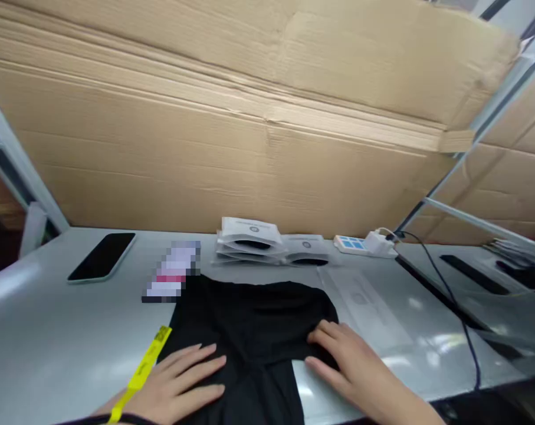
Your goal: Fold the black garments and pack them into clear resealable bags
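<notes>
A black garment (pixel 253 330) lies spread on the grey table (pixel 50 330) right in front of me. My left hand (pixel 179 381) rests flat on its lower left part, fingers spread. My right hand (pixel 347 360) presses on the garment's right edge, fingers apart, holding nothing. A yellow strip (pixel 145 366) with a printed code runs along the table by my left wrist.
A black phone (pixel 102 255) lies at the back left. A blurred card (pixel 172 278) sits behind the garment, and packaged items (pixel 267 242) are stacked at the back. A clear flat bag (pixel 364 307) lies right of the garment. A power strip (pixel 360 244) with cable sits far right. Cardboard (pixel 249 118) walls the back.
</notes>
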Action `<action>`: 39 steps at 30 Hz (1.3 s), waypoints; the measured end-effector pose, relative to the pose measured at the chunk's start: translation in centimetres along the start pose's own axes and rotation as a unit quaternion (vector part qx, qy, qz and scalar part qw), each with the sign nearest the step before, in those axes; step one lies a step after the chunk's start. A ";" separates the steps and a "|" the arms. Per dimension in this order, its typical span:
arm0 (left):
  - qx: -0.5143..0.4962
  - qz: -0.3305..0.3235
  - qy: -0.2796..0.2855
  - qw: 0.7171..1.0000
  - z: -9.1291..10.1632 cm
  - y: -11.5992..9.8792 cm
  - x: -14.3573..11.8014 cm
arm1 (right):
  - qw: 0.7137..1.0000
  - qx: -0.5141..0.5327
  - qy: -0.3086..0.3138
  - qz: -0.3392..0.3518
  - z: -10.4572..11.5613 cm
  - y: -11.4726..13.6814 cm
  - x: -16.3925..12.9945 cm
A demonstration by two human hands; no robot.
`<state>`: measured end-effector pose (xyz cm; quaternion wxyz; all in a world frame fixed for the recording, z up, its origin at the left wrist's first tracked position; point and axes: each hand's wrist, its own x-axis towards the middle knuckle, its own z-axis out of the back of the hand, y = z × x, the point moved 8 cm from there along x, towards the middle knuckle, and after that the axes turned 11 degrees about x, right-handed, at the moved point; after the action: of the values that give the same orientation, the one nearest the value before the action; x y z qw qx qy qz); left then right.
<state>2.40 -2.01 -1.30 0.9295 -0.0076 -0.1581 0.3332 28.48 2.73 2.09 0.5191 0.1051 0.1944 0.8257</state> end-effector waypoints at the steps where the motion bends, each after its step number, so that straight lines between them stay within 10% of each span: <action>1: -0.006 0.004 0.007 1.000 0.2 0.2 0.2 | 1.000 0.001 -0.001 0.005 0.1 0.0 0.0; 8: 0.005 0.040 0.000 0.999 3.9 1.6 6.5 | 0.992 0.032 -0.108 0.053 2.9 0.4 3.1; 12: 0.084 0.064 0.014 0.994 2.5 2.8 9.8 | 0.998 0.004 -0.067 0.016 1.7 -1.3 5.5; 20: 0.127 0.158 0.043 0.978 -1.9 6.6 8.9 | 0.999 -0.008 -0.031 -0.026 0.6 -4.0 5.4; 27: 0.106 0.171 0.076 0.977 0.4 6.7 9.4 | 0.999 -0.002 -0.044 -0.011 1.8 -4.6 5.6; 33: 0.165 0.139 0.097 0.972 3.8 11.0 11.2 | 0.994 -0.005 -0.106 -0.008 4.4 -5.1 7.7; 39: 0.184 0.120 0.128 0.967 3.2 13.0 11.2 | 0.992 0.008 -0.129 0.008 3.6 -6.3 10.1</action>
<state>1.62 14.79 3.43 0.8803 0.1024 0.0284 0.4624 30.54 14.97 2.34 0.5325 0.2165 0.1313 0.8076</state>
